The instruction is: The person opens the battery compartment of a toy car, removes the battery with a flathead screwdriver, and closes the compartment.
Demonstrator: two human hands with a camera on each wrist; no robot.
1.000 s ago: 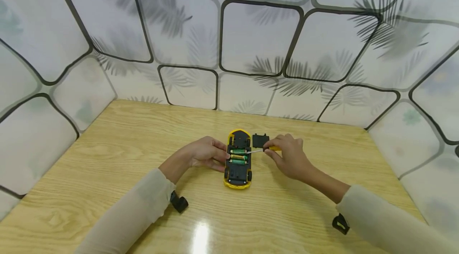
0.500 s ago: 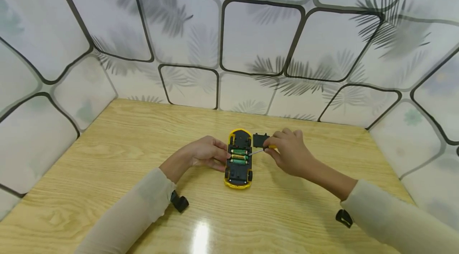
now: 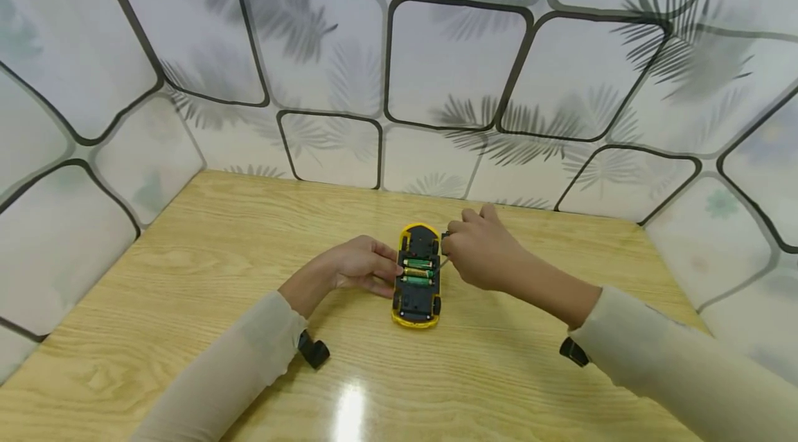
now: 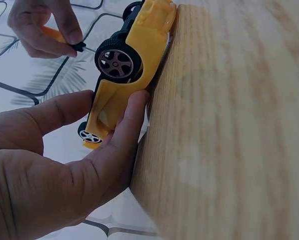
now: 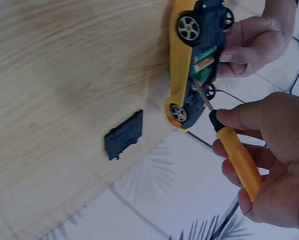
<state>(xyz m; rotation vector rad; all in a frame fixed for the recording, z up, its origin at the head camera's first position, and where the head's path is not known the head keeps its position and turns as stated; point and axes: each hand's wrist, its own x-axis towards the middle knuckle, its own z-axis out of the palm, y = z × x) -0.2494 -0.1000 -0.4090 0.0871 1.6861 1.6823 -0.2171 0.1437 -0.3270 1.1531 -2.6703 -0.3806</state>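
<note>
A yellow toy car lies upside down on the table, its black underside facing up. Three green-and-gold batteries sit side by side in its uncovered battery compartment. My left hand holds the car by its left side, thumb at the underside edge and fingers along the body. In my right hand is a screwdriver with a yellow handle and black collar. Its metal shaft slants to the batteries' right ends, the tip right at the compartment edge. In the head view the right hand hides the handle.
The black battery cover lies loose on the wooden table beyond the car's right side, mostly hidden behind the right hand in the head view. Patterned white panels stand around the table's back and sides.
My right hand has moved up and left, closer to the car, and turned, covering the screwdriver's handle and most of the battery cover. The tip has shifted from the top battery toward the middle one.
</note>
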